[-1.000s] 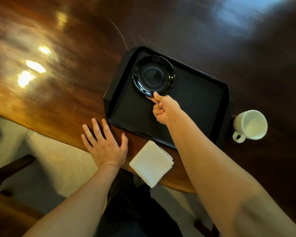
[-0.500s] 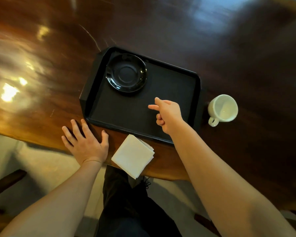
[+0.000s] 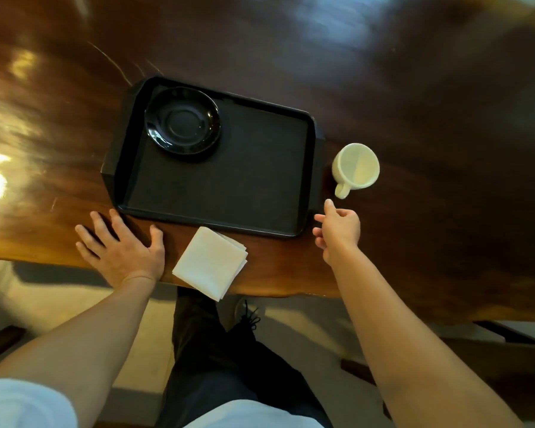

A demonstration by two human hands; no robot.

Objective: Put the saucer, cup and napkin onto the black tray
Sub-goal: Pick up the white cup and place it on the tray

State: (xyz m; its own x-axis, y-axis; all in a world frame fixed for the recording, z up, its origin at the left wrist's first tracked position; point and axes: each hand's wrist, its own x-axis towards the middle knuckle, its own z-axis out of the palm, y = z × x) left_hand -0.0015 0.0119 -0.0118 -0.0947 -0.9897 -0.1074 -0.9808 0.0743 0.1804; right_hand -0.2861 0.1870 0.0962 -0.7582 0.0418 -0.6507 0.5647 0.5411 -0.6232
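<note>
The black tray (image 3: 229, 186) lies on the dark wooden table. A glossy black saucer (image 3: 182, 124) sits in its far left corner. The white cup (image 3: 355, 168) stands on the table just right of the tray, its handle pointing toward me. A folded white napkin (image 3: 210, 262) lies at the table's near edge, just in front of the tray. My right hand (image 3: 338, 231) hovers a little below the cup's handle, fingers loosely apart, holding nothing. My left hand (image 3: 122, 247) rests flat on the table by the tray's near left corner, fingers spread.
The wooden table (image 3: 414, 118) stretches far beyond the tray, with bright light reflections at the left. Its near edge runs just under the napkin. My legs and a dark shoe (image 3: 247, 316) show below, with a chair part (image 3: 507, 335) at lower right.
My right hand let go of the saucer, left it on the tray and moved right and back, to just below the cup's handle. The left hand stayed flat on the table.
</note>
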